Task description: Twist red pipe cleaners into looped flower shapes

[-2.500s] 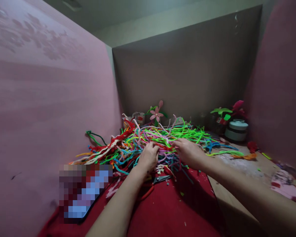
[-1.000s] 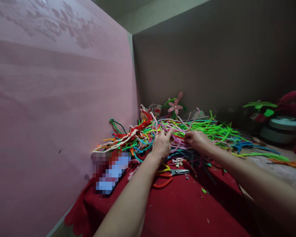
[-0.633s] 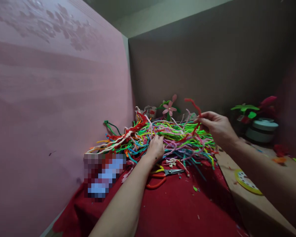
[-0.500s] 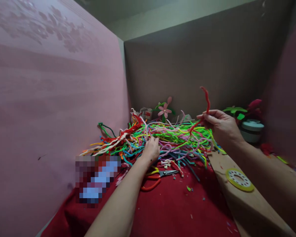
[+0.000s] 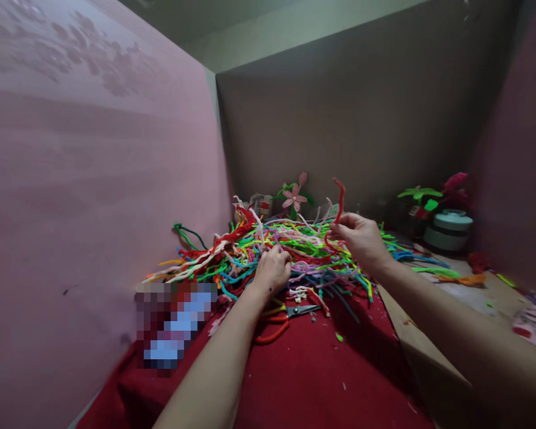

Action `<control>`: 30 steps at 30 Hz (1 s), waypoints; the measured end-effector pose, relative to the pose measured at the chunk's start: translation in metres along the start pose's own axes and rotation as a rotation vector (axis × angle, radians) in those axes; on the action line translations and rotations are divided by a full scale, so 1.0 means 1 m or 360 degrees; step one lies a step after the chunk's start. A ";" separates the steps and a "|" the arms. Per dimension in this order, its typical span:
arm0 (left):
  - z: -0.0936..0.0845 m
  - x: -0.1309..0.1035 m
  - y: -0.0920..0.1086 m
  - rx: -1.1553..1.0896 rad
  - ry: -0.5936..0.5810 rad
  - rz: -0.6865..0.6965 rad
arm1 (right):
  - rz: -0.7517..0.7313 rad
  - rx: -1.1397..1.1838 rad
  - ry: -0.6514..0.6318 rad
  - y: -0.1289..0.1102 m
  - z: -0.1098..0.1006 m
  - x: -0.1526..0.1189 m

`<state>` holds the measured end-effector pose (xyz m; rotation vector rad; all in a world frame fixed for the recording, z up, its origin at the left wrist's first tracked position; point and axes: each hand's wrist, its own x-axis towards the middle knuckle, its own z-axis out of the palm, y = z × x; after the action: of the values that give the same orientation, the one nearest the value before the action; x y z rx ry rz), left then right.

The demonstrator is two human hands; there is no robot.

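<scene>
Red cloth, pink wall, right hand pinching red strand, left hand curled, hold unclear

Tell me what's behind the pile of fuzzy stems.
A pink flower and a pale item with a red patch show behind the pile, with the dark wall farther back. The pile covers their lower parts; what they stand on cannot be seen.
</scene>
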<state>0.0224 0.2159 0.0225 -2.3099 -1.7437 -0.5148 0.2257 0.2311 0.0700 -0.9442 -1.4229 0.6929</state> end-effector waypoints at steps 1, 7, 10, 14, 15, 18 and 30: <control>0.000 0.000 -0.001 0.0007 -0.0014 -0.0006 | -0.0107 -0.0242 -0.0010 0.003 0.006 0.001; 0.000 0.001 -0.002 0.0055 -0.0041 -0.0114 | -0.0402 -0.0863 -0.0203 0.021 0.041 -0.006; 0.000 0.000 -0.002 0.0062 -0.0035 -0.0171 | -0.0520 -0.1105 -0.0522 0.025 0.049 -0.015; 0.000 -0.002 -0.002 0.0042 0.0005 -0.0192 | -0.0573 -0.1392 -0.0783 0.031 0.051 -0.021; 0.001 -0.002 -0.002 0.0036 0.0010 -0.0183 | -0.0572 -0.1447 -0.0817 0.033 0.050 -0.022; 0.004 -0.004 -0.001 0.0026 -0.0003 -0.0129 | -0.0547 -0.1573 -0.0846 0.034 0.044 -0.023; -0.068 -0.007 -0.030 0.0237 0.0414 -0.0415 | -0.0577 -0.1340 -0.0702 0.036 0.023 -0.028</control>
<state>-0.0186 0.1938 0.0810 -1.8353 -1.8893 -0.6707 0.2057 0.2274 0.0229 -1.1500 -2.2893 -0.0136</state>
